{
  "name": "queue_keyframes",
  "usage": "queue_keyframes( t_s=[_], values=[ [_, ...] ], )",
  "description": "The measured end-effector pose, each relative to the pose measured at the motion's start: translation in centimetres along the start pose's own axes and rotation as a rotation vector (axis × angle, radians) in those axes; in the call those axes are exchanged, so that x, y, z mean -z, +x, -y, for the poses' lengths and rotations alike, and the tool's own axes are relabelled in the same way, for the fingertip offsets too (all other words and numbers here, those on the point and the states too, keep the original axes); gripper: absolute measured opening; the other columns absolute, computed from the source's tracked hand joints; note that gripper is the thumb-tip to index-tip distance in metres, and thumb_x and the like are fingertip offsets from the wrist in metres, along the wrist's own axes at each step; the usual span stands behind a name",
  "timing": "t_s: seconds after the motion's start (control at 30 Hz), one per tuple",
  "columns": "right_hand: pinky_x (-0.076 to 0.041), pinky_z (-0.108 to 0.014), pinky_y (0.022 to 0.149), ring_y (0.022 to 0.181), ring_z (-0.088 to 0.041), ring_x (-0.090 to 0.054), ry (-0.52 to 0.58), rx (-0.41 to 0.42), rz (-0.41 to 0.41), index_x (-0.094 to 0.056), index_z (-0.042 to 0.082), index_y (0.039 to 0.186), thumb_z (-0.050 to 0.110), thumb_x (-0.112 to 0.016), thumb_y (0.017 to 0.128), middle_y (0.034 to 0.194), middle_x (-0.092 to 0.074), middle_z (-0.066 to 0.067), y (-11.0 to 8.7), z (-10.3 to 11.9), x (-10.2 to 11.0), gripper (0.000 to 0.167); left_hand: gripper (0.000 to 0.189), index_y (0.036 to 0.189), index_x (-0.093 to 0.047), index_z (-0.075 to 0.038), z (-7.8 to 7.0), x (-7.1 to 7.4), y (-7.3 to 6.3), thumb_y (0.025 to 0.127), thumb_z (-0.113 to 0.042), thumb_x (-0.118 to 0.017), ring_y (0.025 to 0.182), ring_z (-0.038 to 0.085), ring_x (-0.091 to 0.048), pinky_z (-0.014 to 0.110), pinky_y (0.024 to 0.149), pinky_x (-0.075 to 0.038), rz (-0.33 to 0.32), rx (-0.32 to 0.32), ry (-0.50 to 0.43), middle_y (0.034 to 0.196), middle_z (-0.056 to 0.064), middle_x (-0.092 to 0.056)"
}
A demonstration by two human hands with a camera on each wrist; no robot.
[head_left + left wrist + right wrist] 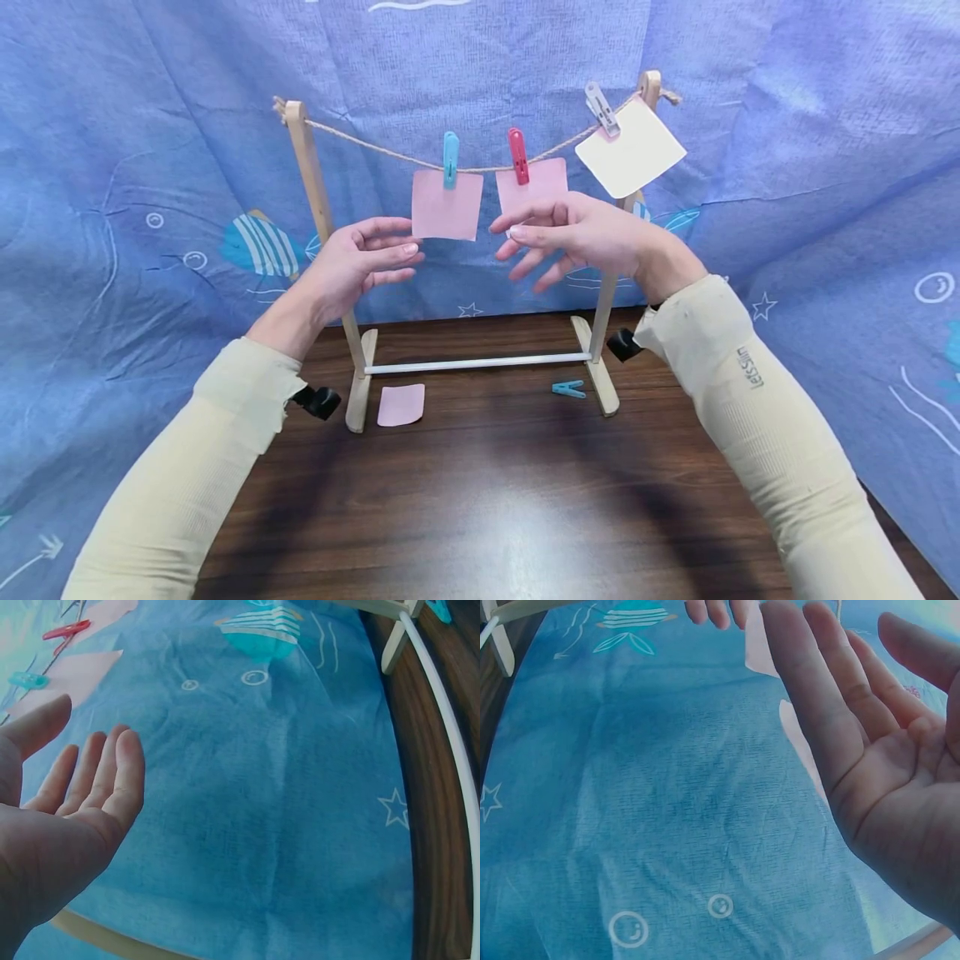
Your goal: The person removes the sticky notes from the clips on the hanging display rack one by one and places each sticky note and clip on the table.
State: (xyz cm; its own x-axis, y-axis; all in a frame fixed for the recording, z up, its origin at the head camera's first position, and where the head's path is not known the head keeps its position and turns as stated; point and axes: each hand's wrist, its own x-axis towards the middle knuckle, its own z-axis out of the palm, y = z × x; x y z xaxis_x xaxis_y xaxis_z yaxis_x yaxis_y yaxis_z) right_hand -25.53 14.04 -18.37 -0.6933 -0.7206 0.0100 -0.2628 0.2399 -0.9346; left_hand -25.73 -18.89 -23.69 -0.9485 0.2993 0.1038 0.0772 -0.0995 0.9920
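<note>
A pink paper square hangs from the rope under a blue clothespin. Beside it, a red clothespin holds a second pink paper, partly hidden by my right hand. Loosely bent fingers of that hand hold nothing, in front of the paper's lower edge. My left hand is also relaxed and holds nothing, its fingertips close to the left edge of the first pink paper. Further right, a grey clothespin clips a tilted cream paper to the rope.
The rope runs between two wooden posts joined low down by a white rod. On the dark wooden table lie a loose pink paper and a blue clothespin. A blue patterned cloth hangs behind.
</note>
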Motion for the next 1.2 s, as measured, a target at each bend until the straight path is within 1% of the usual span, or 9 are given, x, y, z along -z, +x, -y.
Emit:
queue_keyframes(
  t_s=[0.1, 0.17, 0.33, 0.47, 0.63, 0.77, 0.97, 1.2],
  values=[
    [-0.059, -0.051, 0.084, 0.111, -0.036, -0.068, 0.017, 0.033, -0.038, -0.057, 0.009, 0.140, 0.027, -0.060, 0.104, 0.127, -0.066, -0.017, 0.2, 0.3, 0.0, 0.040, 0.048, 0.139, -0.055, -0.001, -0.3, -0.3, 0.1, 0.094, -0.005, -0.072, 0.112, 0.028, -0.068, 0.039, 0.094, -0.056, -0.029, -0.025, -0.040, 0.119, 0.014, -0.066],
    [-0.059, -0.051, 0.084, 0.111, -0.036, -0.068, 0.045, 0.063, -0.064, -0.058, 0.008, 0.139, 0.025, -0.061, 0.104, 0.130, -0.065, -0.016, 0.4, 0.5, 0.0, 0.040, 0.045, 0.135, -0.057, -0.001, -0.4, -0.5, 0.1, 0.093, -0.003, -0.073, 0.110, 0.027, -0.069, 0.038, 0.092, -0.056, -0.044, -0.042, -0.062, 0.115, 0.012, -0.068],
    [-0.058, -0.052, 0.084, 0.111, -0.039, -0.067, 0.152, 0.141, -0.106, -0.056, 0.004, 0.140, 0.020, -0.060, 0.103, 0.137, -0.061, -0.017, 0.9, 0.8, -0.1, 0.040, 0.042, 0.129, -0.062, -0.001, -0.9, -0.9, 0.2, 0.090, 0.000, -0.076, 0.103, 0.023, -0.070, 0.035, 0.088, -0.058, -0.077, -0.087, -0.071, 0.113, 0.012, -0.069],
    [-0.059, -0.049, 0.083, 0.110, -0.037, -0.068, 0.196, 0.180, -0.134, -0.053, 0.004, 0.144, 0.017, -0.060, 0.103, 0.143, -0.057, -0.016, 1.1, 1.1, -0.2, 0.043, 0.039, 0.126, -0.065, -0.001, -1.4, -1.2, 0.4, 0.089, 0.001, -0.076, 0.097, 0.020, -0.071, 0.032, 0.085, -0.059, -0.099, -0.123, -0.070, 0.111, 0.012, -0.069],
    [-0.060, -0.043, 0.081, 0.110, -0.034, -0.068, 0.246, 0.202, -0.156, -0.050, 0.005, 0.147, 0.014, -0.060, 0.103, 0.146, -0.055, -0.014, 1.6, 1.7, -0.5, 0.046, 0.035, 0.121, -0.067, -0.002, -2.0, -1.5, 0.7, 0.088, 0.003, -0.077, 0.088, 0.018, -0.071, 0.029, 0.080, -0.060, -0.120, -0.151, -0.079, 0.105, 0.011, -0.068],
    [-0.061, -0.042, 0.078, 0.111, -0.034, -0.068, 0.279, 0.218, -0.168, -0.050, 0.006, 0.147, 0.012, -0.061, 0.102, 0.147, -0.055, -0.011, 1.9, 2.1, -0.6, 0.047, 0.035, 0.120, -0.068, -0.001, -2.4, -1.8, 0.8, 0.086, 0.003, -0.078, 0.083, 0.017, -0.070, 0.028, 0.077, -0.060, -0.128, -0.155, -0.068, 0.102, 0.010, -0.067],
    [-0.062, -0.041, 0.076, 0.108, -0.034, -0.069, 0.296, 0.229, -0.174, -0.047, 0.006, 0.149, 0.012, -0.061, 0.102, 0.149, -0.053, -0.007, 2.3, 2.6, -0.7, 0.050, 0.035, 0.119, -0.069, -0.002, -2.8, -1.9, 0.8, 0.085, 0.002, -0.079, 0.083, 0.017, -0.069, 0.028, 0.077, -0.060, -0.133, -0.161, -0.036, 0.100, 0.009, -0.067],
    [-0.061, -0.045, 0.079, 0.106, -0.035, -0.069, 0.293, 0.224, -0.167, -0.047, 0.012, 0.151, 0.014, -0.063, 0.101, 0.152, -0.050, -0.003, 2.8, 3.1, -0.8, 0.052, 0.035, 0.117, -0.069, -0.005, -3.3, -2.1, 1.0, 0.084, 0.001, -0.081, 0.085, 0.019, -0.068, 0.028, 0.077, -0.059, -0.139, -0.159, -0.018, 0.099, 0.008, -0.065]
  ],
)
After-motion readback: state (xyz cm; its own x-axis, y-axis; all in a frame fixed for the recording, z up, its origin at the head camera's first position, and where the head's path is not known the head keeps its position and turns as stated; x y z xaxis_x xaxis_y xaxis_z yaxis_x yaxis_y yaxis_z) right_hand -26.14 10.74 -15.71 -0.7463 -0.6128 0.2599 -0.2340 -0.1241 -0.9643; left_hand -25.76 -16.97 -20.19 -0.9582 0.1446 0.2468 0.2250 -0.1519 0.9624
